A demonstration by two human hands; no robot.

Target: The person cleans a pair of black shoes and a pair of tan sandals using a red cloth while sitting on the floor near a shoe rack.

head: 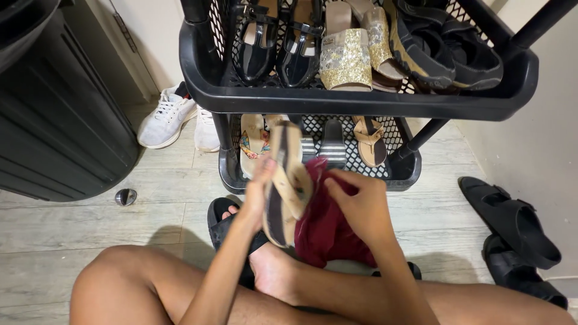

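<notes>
My left hand [257, 194] grips a tan sandal [288, 180] by its edge, holding it upright on its side in front of the lower shelf. My right hand [360, 207] is closed on a dark red cloth [322, 235] bunched against the sandal. Both hands hover above my crossed legs and bare foot [274, 274], which rests on a black slipper [221, 224] on the floor.
A black mesh shoe rack [361, 102] stands ahead, with black shoes, glittery gold sandals and dark sneakers on top, and flip-flops and sandals below. White sneakers [168, 117] lie at left beside a black ribbed bin [60, 120]. Black sandals [512, 219] lie by the right wall.
</notes>
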